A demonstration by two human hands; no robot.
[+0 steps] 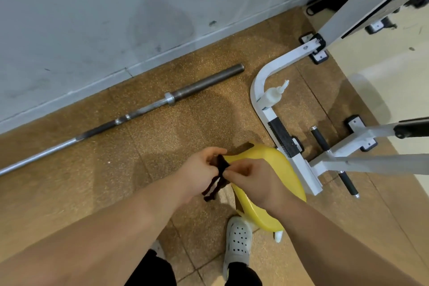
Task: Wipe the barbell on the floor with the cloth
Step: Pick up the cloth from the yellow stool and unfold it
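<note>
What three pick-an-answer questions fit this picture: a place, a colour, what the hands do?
1. Where lies the long grey metal barbell? A) brown floor by the grey wall B) shelf C) table
2. Colour of the rounded plastic stool? A) red B) yellow C) blue
3. The left hand and right hand, with the dark cloth? A) wipe the barbell B) drop it C) pinch it together
1 A, it rests along the wall; 2 B, its seat is yellow; 3 C, fingers of both grip it, off the barbell.
</note>
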